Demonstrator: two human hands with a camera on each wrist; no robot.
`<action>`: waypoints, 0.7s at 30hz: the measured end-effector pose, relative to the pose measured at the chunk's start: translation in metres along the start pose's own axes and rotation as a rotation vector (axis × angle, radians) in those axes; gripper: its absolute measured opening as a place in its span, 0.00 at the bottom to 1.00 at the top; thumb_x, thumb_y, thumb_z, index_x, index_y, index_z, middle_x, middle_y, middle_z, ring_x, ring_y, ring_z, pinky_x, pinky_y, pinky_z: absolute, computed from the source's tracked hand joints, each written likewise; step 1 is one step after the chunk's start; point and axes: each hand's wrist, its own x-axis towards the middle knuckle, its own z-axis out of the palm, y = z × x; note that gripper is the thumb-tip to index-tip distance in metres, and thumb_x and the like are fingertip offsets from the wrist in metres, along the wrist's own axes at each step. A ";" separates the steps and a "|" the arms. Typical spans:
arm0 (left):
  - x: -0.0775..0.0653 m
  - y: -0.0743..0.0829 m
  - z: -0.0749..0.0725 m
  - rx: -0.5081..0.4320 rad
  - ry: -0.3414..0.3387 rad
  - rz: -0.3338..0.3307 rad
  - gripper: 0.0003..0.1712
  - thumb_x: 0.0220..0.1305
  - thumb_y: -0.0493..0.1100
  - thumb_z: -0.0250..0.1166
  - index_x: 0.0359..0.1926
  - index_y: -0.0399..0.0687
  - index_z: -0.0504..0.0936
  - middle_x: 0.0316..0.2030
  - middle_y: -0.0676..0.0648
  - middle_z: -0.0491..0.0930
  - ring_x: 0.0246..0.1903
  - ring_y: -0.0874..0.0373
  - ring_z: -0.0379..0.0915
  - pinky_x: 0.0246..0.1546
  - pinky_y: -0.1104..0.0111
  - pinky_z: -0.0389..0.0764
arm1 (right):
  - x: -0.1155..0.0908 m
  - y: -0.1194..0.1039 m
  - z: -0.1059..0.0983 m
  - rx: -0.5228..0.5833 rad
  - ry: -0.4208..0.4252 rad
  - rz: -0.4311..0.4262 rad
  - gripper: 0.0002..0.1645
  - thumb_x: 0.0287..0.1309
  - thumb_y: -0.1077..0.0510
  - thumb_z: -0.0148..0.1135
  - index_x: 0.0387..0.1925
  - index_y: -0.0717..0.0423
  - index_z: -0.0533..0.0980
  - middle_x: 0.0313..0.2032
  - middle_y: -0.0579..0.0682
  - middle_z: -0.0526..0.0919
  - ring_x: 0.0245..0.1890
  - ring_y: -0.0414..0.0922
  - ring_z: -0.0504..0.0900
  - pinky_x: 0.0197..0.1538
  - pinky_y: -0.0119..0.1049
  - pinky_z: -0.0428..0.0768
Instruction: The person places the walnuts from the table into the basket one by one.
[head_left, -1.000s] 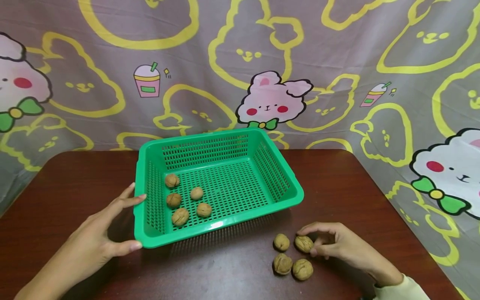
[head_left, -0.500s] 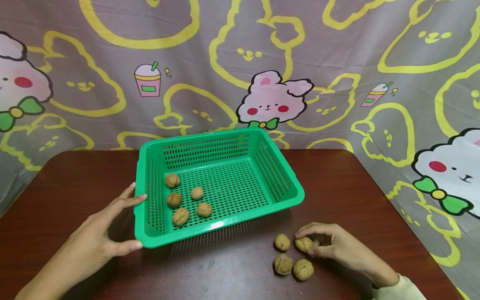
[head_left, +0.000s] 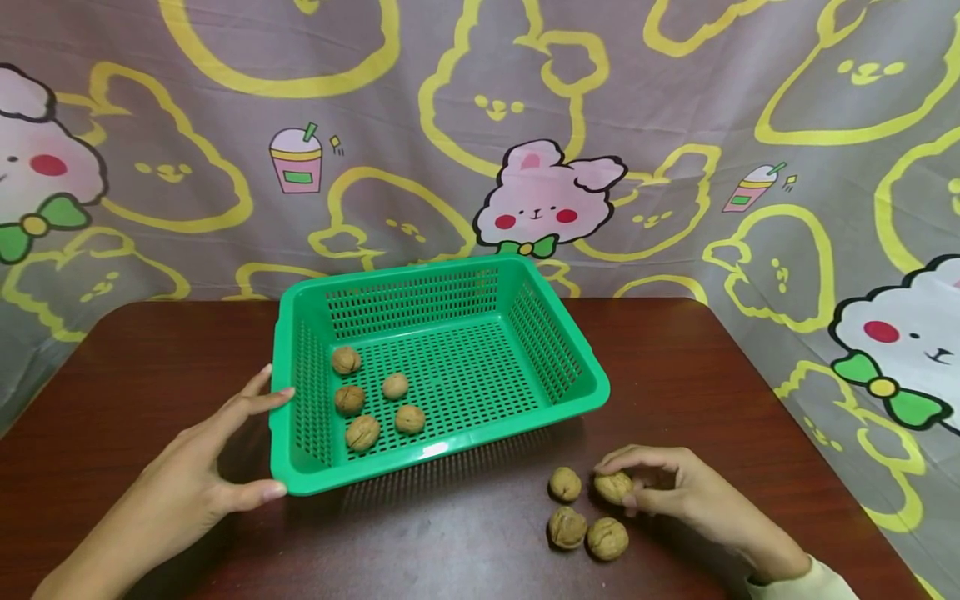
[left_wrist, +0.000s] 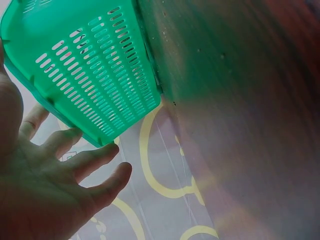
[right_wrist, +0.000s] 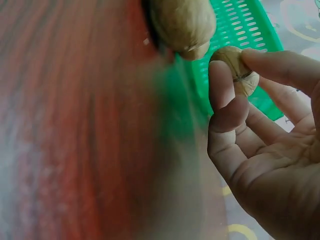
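A green plastic basket [head_left: 450, 446] with slotted sides holds several walnuts [head_left: 363, 433] toward its left end. At its left rim is my left hand [head_left: 191, 467], fingers spread, the thumb touching the near corner and a fingertip lying over the rim. The left wrist view has this left hand [left_wrist: 55, 170] beside the slotted basket wall [left_wrist: 95, 75]. To the basket's front right, my right hand [head_left: 686, 496] pinches a walnut [head_left: 613, 487] between thumb and fingers. This pinched walnut [right_wrist: 232, 65] also appears in the right wrist view. Three other walnuts [head_left: 567, 528] lie close by.
A dark reddish-brown table [head_left: 450, 542] carries everything. Right behind the basket, a curtain [head_left: 375, 100] printed with rabbits and cups hangs along the table's back edge and continues down the right side.
My right hand, with the walnut in its fingertips, has shifted very slightly, and the walnut has turned a little. The left hand and the basket stay in place.
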 end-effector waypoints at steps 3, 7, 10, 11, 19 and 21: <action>0.000 0.000 0.000 0.007 0.006 0.003 0.59 0.46 0.52 0.85 0.79 0.67 0.64 0.84 0.48 0.49 0.68 0.27 0.66 0.47 0.29 0.74 | -0.001 -0.005 -0.001 0.060 -0.001 0.028 0.21 0.69 0.74 0.55 0.60 0.64 0.79 0.60 0.47 0.84 0.38 0.39 0.87 0.37 0.41 0.86; 0.000 0.000 0.000 0.014 0.008 0.003 0.60 0.46 0.52 0.85 0.79 0.67 0.64 0.84 0.48 0.49 0.68 0.27 0.66 0.47 0.29 0.74 | -0.001 -0.014 -0.002 0.093 0.005 0.022 0.21 0.69 0.74 0.55 0.61 0.63 0.79 0.60 0.46 0.85 0.37 0.41 0.87 0.36 0.44 0.87; 0.001 0.001 0.000 0.013 -0.001 -0.007 0.60 0.46 0.52 0.85 0.79 0.67 0.64 0.85 0.48 0.49 0.69 0.26 0.65 0.48 0.29 0.73 | 0.001 -0.022 -0.002 0.122 -0.005 -0.010 0.23 0.70 0.75 0.53 0.61 0.62 0.79 0.61 0.46 0.85 0.38 0.42 0.88 0.38 0.44 0.87; 0.001 0.001 0.000 0.012 -0.003 -0.009 0.60 0.46 0.52 0.85 0.79 0.67 0.64 0.85 0.48 0.48 0.69 0.26 0.65 0.48 0.29 0.73 | 0.002 -0.026 -0.002 0.126 -0.004 -0.009 0.23 0.70 0.76 0.53 0.61 0.62 0.79 0.61 0.47 0.85 0.38 0.42 0.88 0.38 0.44 0.87; 0.000 0.000 0.001 0.003 0.002 -0.002 0.60 0.46 0.52 0.85 0.79 0.68 0.64 0.84 0.48 0.49 0.69 0.27 0.65 0.48 0.30 0.73 | 0.018 -0.061 0.001 0.161 -0.006 0.030 0.21 0.70 0.74 0.54 0.61 0.64 0.78 0.61 0.52 0.85 0.42 0.42 0.86 0.43 0.45 0.88; 0.000 -0.001 0.001 0.002 0.010 0.005 0.59 0.46 0.51 0.85 0.78 0.67 0.65 0.84 0.48 0.49 0.69 0.28 0.65 0.48 0.30 0.73 | 0.026 -0.070 0.001 0.185 -0.009 0.036 0.21 0.70 0.73 0.54 0.61 0.64 0.78 0.60 0.53 0.85 0.42 0.41 0.86 0.43 0.44 0.88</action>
